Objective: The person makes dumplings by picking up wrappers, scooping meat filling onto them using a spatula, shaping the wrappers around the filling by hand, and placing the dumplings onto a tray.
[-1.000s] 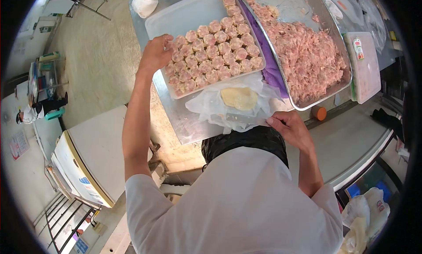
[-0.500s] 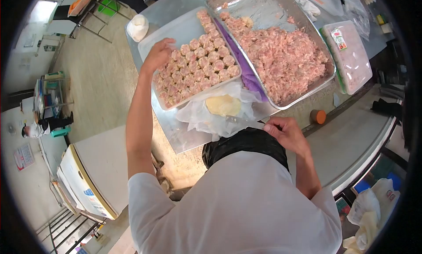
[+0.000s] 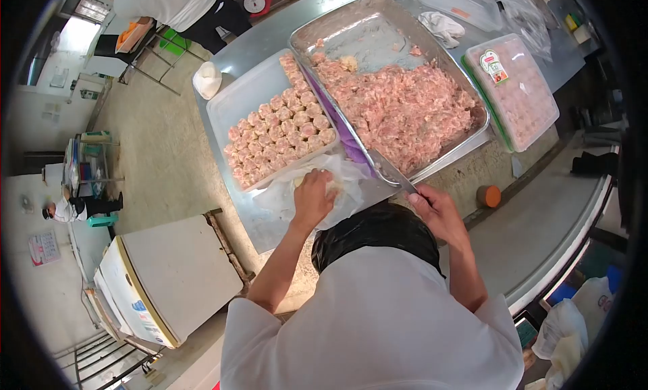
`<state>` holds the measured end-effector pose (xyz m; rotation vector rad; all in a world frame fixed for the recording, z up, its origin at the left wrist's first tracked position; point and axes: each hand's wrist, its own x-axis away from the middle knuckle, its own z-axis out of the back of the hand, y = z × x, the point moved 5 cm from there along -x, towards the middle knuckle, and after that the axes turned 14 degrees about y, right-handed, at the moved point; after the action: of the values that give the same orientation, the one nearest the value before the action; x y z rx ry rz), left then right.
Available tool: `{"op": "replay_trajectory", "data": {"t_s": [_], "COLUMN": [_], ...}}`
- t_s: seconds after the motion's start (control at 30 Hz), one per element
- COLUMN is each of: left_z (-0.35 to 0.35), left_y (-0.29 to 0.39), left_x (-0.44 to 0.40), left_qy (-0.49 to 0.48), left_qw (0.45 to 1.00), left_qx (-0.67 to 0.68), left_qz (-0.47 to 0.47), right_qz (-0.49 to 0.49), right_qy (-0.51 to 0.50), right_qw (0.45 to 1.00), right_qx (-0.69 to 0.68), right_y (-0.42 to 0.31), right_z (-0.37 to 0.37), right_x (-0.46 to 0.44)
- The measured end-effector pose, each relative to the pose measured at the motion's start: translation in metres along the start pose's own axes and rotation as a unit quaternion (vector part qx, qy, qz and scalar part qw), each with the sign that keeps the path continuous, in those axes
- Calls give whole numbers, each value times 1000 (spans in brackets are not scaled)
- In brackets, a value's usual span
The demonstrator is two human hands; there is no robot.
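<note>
My left hand (image 3: 314, 199) is over the yellowish wrappers (image 3: 332, 187), its fingers bent onto them; what it pinches is hidden. The wrappers lie on a crumpled white plastic sheet (image 3: 271, 199) at the table's near edge. In my right hand (image 3: 434, 211) is the handle of a flat metal spatula (image 3: 390, 170), its blade at the near corner of the metal tray (image 3: 487, 116). Pink minced meat (image 3: 398, 110) fills much of that tray. Left of it, rows of filled dumplings (image 3: 280, 130) sit in a shallow plastic tray (image 3: 236, 94).
A lidded plastic box (image 3: 516, 96) stands right of the metal tray, near a white cloth (image 3: 442, 29). A white bundle (image 3: 207, 80) lies at the table's left corner. Purple material (image 3: 347, 141) runs between the trays. A person in white (image 3: 169, 8) stands beyond the table.
My left hand has moved from the dumpling tray to the wrappers. My right hand has brought the spatula from beside the plastic sheet to the metal tray's corner. The view has shifted.
</note>
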<state>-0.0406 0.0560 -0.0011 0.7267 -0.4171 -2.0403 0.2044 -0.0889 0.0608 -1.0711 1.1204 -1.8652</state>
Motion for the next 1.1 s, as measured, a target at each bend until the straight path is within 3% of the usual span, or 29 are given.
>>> {"op": "replay_trajectory", "data": {"t_s": [0.13,0.27,0.37,0.47,0.67,0.73,0.77,0.87,0.97,1.07,1.1], "left_z": [-8,1,-2,-1,-8,-18,-18,1,11,29,27], "left_y": [-17,-32,-33,-17,10,-6,-11,-8,-39,-61,-70], "left_x": [10,20,25,26,25,34,34,26,41,44,44], "left_qy": [-11,88,88,119,63,54,68,136,248,274,320], "left_qw": [997,978,977,988,996,994,994,984,903,835,738], "left_qx": [34,103,86,33,-47,-73,-79,63,230,324,474], "left_qz": [68,158,176,90,35,57,13,98,266,350,358], "right_qz": [26,72,68,57,68,77,70,72,79,99,108], "right_qy": [-29,-48,-64,-66,-64,-64,-69,-76,-84,-92,-95], "right_qw": [999,996,995,996,994,994,994,994,993,990,989], "right_qx": [19,34,40,29,52,53,51,22,16,32,39], "right_y": [6,11,17,15,8,7,11,8,0,5,7], "right_z": [0,1,1,0,9,8,9,4,3,1,0], "right_x": [-9,-16,-20,-22,-20,-28,-26,-24,-22,-21,-21]}}
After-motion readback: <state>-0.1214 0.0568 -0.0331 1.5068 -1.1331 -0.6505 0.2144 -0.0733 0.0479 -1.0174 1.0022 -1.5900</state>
